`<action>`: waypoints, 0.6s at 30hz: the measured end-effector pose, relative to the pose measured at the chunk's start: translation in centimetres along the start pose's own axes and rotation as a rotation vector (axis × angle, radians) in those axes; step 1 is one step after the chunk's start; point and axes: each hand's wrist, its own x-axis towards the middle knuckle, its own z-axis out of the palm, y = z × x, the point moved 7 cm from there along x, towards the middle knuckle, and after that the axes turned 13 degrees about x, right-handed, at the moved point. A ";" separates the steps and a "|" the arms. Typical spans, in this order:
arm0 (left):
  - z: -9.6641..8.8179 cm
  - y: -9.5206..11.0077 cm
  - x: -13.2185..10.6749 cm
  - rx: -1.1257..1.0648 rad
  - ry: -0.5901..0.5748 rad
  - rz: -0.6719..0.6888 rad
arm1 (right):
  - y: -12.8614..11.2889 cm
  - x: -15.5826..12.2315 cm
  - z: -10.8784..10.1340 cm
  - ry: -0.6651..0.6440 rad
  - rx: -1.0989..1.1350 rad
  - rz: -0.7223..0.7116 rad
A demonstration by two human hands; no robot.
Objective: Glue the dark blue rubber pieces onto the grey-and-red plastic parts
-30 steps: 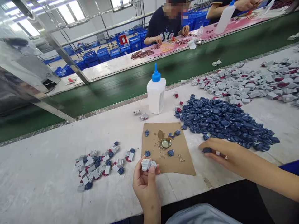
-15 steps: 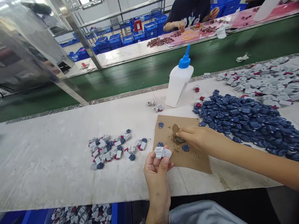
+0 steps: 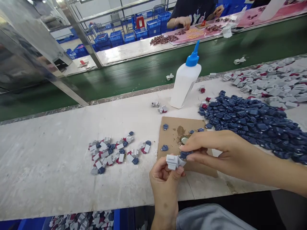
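My left hand [image 3: 165, 182] is closed on a small grey plastic part [image 3: 173, 161], held up over the near edge of a brown cardboard square [image 3: 172, 134]. My right hand [image 3: 213, 150] pinches a small dark blue part [image 3: 185, 155] and presses it against the grey part. On the cardboard lie a bottle cap of glue [image 3: 184, 140] in a stained patch and a few loose blue parts [image 3: 164, 148]. A white glue bottle with a blue nozzle [image 3: 184, 83] stands tilted just behind the cardboard.
A big heap of dark blue parts [image 3: 251, 119] lies right, grey and red parts [image 3: 268, 83] behind it. A small pile of joined grey, blue and red pieces [image 3: 112, 153] lies left. A green conveyor belt [image 3: 134, 76] runs behind. A person [image 3: 192, 12] works opposite. Blue bin [image 3: 81, 220] below.
My right hand picked a blue part at the heap, passed over the glue cap, and has now come to the grey part in my left hand. The view shifted left.
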 end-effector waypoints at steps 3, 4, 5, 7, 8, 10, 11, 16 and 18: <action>-0.1 0.4 -0.1 0.008 -0.008 0.039 | 0.0 0.1 0.2 -0.035 0.020 0.013; -0.1 0.4 -0.2 0.011 -0.006 0.051 | 0.0 0.1 0.3 -0.058 0.040 0.030; -0.2 0.5 -0.3 0.017 -0.005 0.065 | 0.0 0.2 0.3 -0.088 0.067 0.052; -0.1 0.6 -0.5 0.036 -0.023 0.098 | 0.1 0.2 0.5 -0.148 0.130 0.091; -0.1 0.6 -0.6 0.050 -0.038 0.114 | 0.1 0.1 0.6 -0.172 0.161 0.104; -0.1 0.5 -0.7 0.088 -0.078 0.140 | 0.5 0.1 1.0 -0.201 0.210 0.116; -0.3 0.4 -0.7 0.121 -0.093 0.150 | 0.9 0.1 1.4 -0.203 0.225 0.123; -3.0 1.7 0.2 0.700 -0.034 0.367 | 3.1 0.2 3.8 -0.237 0.235 0.093; -4.5 3.9 0.0 1.137 0.156 0.676 | 4.0 -0.3 2.9 -0.169 0.100 0.042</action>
